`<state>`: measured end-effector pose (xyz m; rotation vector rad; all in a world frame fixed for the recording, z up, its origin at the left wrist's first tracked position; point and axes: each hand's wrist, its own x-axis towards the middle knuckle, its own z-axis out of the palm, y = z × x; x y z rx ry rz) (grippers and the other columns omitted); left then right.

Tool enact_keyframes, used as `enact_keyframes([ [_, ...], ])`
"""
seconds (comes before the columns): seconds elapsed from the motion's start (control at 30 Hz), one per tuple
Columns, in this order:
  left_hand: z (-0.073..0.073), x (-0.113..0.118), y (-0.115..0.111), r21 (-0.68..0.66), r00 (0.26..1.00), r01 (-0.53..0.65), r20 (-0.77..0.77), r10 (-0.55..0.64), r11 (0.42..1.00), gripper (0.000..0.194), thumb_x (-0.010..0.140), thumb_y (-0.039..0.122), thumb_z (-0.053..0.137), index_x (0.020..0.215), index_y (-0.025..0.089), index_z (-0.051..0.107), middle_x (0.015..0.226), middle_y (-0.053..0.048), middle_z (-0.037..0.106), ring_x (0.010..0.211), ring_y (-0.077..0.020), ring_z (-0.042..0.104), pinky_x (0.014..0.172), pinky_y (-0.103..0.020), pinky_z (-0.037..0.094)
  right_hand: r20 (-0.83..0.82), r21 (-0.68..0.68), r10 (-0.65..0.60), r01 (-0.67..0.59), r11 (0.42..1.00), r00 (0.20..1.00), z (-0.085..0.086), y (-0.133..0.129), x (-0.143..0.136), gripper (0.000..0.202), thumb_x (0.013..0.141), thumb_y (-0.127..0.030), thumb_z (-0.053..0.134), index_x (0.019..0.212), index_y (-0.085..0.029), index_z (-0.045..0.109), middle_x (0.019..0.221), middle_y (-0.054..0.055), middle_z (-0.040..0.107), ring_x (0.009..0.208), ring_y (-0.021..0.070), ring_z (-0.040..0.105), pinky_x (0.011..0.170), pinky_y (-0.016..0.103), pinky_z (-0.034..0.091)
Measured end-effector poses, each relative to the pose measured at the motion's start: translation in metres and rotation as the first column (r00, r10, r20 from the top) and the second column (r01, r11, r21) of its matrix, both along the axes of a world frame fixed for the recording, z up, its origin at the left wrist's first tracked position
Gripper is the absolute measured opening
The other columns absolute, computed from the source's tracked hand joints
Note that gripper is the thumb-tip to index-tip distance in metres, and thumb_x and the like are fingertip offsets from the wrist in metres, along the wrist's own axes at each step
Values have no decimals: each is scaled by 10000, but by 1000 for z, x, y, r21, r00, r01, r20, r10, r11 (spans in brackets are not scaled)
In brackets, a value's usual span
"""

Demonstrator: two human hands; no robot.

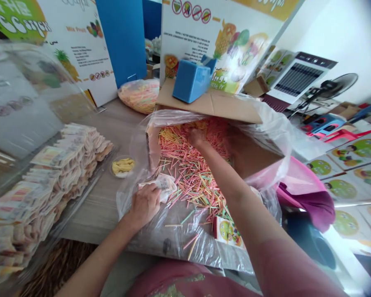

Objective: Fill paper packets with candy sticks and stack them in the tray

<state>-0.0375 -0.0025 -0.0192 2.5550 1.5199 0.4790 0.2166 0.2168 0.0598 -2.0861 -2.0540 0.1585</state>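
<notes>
Near the middle of the worktop (pixel 122 130), a cardboard box (pixel 255 152) lies open toward us, with thin coloured sticks (pixel 191 165) spread from inside it over clear plastic (pixel 210 252) toward the front edge. Our hands are well apart. We have the fingers of the left hand (pixel 146 204) curled on printed paper wrappers (pixel 165 184), just left of the loose sticks. Our right hand (pixel 198 137) is inside the box among the sticks; we cannot tell whether it grips any. A small printed packet (pixel 228 233) lies by the front edge. Toward the left edge we see long rows of paper packs (pixel 51 175), a small dish (pixel 120 175) between them and the box. A blue tape dispenser (pixel 188 82) sits on the box's upper flap.
</notes>
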Motion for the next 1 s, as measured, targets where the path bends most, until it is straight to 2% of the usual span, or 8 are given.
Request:
enact_keyframes([
  [0.13, 0, -2, 4, -8, 999, -33, -1, 33, 999, 267, 921, 86, 546, 727, 213, 679, 832, -61, 721, 852, -218, 680, 769, -327, 487, 6, 21, 7, -7, 1000, 1000, 5, 4, -8, 381, 1007, -148, 480, 1296, -142, 728, 1234, 225, 748, 1157, 305, 704, 1004, 410, 493],
  [0.23, 0, 3, 1, -30, 999, -51, -20, 51, 998, 211, 925, 119, 566, 818, 205, 726, 902, -77, 742, 886, -233, 688, 794, -343, 505, -217, 172, 16, 22, 985, 976, -2, -13, -1, 361, 1039, -252, 444, 1232, -168, 737, 1110, 151, 765, 1077, 271, 695, 931, 342, 491],
  [0.37, 3, 11, -6, -39, 995, -58, -82, 54, 998, 252, 886, 115, 593, 1079, 162, 749, 1058, -138, 736, 1000, -292, 680, 872, -408, 526, -644, 250, 80, 110, 962, 761, -25, -52, 15, 328, 989, -384, 520, 761, -178, 635, 702, 18, 582, 697, 169, 551, 693, 272, 441],
  [0.5, 1, 7, -1, -40, 995, -42, -95, 38, 998, 266, 967, 159, 498, 928, 153, 761, 1023, -155, 735, 989, -295, 679, 872, -417, 530, -781, 263, 137, 121, 957, 610, -47, -80, 20, 341, 900, -412, 664, 674, -209, 509, 663, -42, 461, 634, 116, 412, 654, 256, 399],
  [0.67, -7, -2, 6, 25, 999, -39, -3, 39, 999, 249, 928, 123, 533, 896, 179, 774, 966, -116, 752, 953, -264, 689, 836, -368, 534, -479, 124, 88, -32, 992, 873, -47, -90, 9, 461, 1058, -451, 440, 727, -185, 617, 711, 19, 575, 719, 166, 526, 711, 278, 427],
  [0.73, -7, -1, 2, 37, 999, -18, -35, 19, 999, 237, 898, 97, 552, 864, 183, 770, 941, -108, 754, 947, -264, 689, 842, -369, 531, -209, 81, 170, -156, 984, 963, -43, -95, 2, 414, 1072, -433, 443, 925, -179, 735, 982, 108, 717, 1003, 251, 609, 882, 346, 460],
  [0.83, -2, 1, -4, 9, 999, -22, -48, 23, 1000, 242, 943, 153, 545, 834, 183, 759, 920, -109, 747, 921, -260, 685, 841, -373, 528, 28, 55, 212, -214, 975, 977, -41, -105, -2, 389, 1074, -411, 458, 1271, -213, 727, 1419, 175, 640, 1368, 345, 461, 1086, 515, 390],
  [1.0, 1, -4, -1, -82, 987, -48, 152, 60, 995, 256, 959, 203, 550, 788, 207, 740, 910, -78, 740, 885, -222, 671, 805, -343, 512, -353, 142, 150, -105, 984, 924, -42, -119, 14, 495, 1083, -499, 385, 1255, -204, 743, 1352, 162, 683, 1339, 298, 526, 1123, 497, 400],
])
